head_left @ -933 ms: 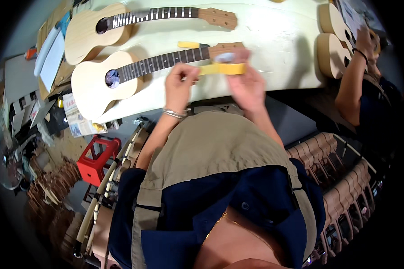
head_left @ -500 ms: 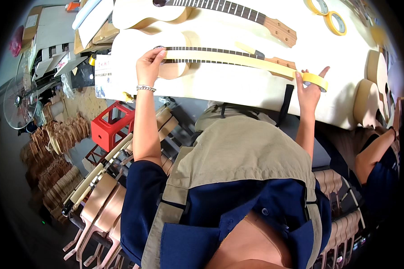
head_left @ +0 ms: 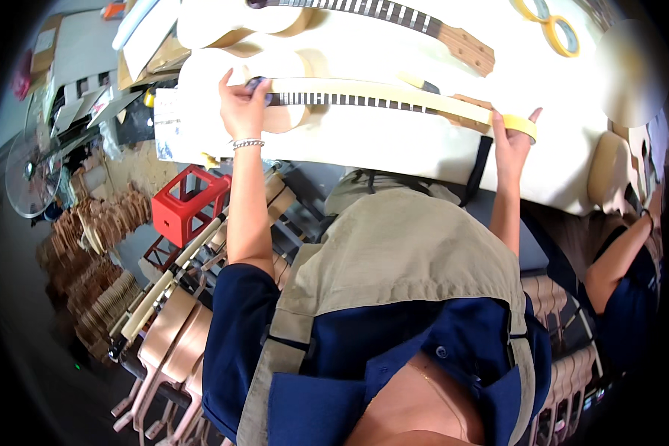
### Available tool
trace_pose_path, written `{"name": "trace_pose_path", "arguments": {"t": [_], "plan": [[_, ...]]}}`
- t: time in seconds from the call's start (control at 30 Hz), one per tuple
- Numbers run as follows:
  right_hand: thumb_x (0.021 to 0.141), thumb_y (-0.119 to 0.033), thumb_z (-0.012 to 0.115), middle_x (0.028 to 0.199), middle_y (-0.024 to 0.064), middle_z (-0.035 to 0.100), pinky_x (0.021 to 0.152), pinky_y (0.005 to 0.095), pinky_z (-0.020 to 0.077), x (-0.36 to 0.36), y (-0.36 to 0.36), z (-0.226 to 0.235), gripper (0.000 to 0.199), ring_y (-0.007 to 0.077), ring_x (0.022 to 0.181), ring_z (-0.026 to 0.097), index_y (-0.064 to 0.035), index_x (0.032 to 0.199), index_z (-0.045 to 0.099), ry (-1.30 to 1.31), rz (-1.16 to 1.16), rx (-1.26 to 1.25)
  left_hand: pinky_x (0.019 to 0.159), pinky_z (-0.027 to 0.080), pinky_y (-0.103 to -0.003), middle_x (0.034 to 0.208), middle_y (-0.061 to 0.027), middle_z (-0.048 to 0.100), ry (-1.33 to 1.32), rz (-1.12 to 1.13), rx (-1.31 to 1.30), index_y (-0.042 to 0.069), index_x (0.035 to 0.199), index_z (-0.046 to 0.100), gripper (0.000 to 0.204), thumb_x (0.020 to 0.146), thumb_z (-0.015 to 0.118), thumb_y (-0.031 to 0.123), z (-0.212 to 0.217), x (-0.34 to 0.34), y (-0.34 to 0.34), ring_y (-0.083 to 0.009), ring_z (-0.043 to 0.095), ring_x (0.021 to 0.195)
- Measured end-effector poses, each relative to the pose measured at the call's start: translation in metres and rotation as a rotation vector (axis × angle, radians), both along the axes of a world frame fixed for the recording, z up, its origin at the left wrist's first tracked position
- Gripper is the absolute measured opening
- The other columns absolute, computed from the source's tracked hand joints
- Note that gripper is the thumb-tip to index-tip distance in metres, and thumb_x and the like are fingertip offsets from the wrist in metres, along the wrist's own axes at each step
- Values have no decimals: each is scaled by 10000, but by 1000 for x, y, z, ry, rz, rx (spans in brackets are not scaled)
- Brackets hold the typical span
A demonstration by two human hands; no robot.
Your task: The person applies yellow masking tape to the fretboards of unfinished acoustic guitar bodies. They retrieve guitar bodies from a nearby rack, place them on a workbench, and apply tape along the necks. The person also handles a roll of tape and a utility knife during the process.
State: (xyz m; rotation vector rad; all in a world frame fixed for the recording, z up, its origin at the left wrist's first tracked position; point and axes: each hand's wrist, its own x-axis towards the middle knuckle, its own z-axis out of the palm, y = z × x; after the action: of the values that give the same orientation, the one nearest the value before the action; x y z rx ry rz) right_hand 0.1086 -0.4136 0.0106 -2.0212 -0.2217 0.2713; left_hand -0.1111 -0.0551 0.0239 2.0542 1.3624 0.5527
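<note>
My left hand point(head_left: 243, 111) is closed, thumb against finger, on the end of a pale yellow tape strip point(head_left: 364, 90) near the soundhole of a pale wooden ukulele point(head_left: 290, 117). The strip is stretched lengthwise over the fretboard point(head_left: 349, 99), whose near side shows dark with light frets. At the headstock end, my right hand point(head_left: 510, 149) grips the yellow tape roll point(head_left: 526, 128), one finger stretched out. Whether the strip touches the fretboard, I cannot tell. Partly behind the strip lies a slim tool point(head_left: 424, 84) with a pale body and dark end.
A second ukulele point(head_left: 464, 49) lies farther back on the white-covered table point(head_left: 394, 156). Two more tape rolls point(head_left: 563, 37) rest at the far right. Wooden bodies point(head_left: 608, 172) stand by another person's arm point(head_left: 615, 260). A red stool point(head_left: 189, 204) stands at left, near racked wooden parts point(head_left: 172, 334).
The tape strip has shifted toward the fretboard's far edge; before, frets showed on both sides of it. My left hand moved slightly left, and its index finger has lifted.
</note>
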Motion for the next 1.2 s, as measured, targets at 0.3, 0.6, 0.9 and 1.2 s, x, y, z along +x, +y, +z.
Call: {"name": "trace_pose_path", "arguments": {"t": [0.3,0.6,0.9,1.2], "plan": [[794,-214,681,884,136,644,855,251,448,-3,9,9,960,162,880,600,96,1399,3,41,-65,-82,1062,48,-570,1440,-36,346,235,-560,439,147,1384,357,569,876,527,337,-13,-14,-45,-313,203,1366],[788,-223,671,856,95,651,692,301,492,-8,8,-16,908,218,735,618,85,1404,79,-134,-91,-203,1006,11,-686,1479,0,261,225,-981,221,200,1401,320,653,832,576,391,-12,91,-190,-205,151,1388],[833,-202,618,968,23,666,703,297,458,-25,2,-36,783,150,682,576,75,1399,154,-358,-18,-229,743,488,-353,876,-67,643,347,-1345,291,75,813,627,82,780,615,150,-21,192,-113,-243,599,835],[865,-159,560,967,55,642,884,351,378,-27,9,-36,737,192,886,567,50,1417,117,-230,-117,-93,568,492,-226,709,-43,650,-14,-809,-201,66,1012,567,253,800,680,144,31,136,-141,-125,615,611]]}}
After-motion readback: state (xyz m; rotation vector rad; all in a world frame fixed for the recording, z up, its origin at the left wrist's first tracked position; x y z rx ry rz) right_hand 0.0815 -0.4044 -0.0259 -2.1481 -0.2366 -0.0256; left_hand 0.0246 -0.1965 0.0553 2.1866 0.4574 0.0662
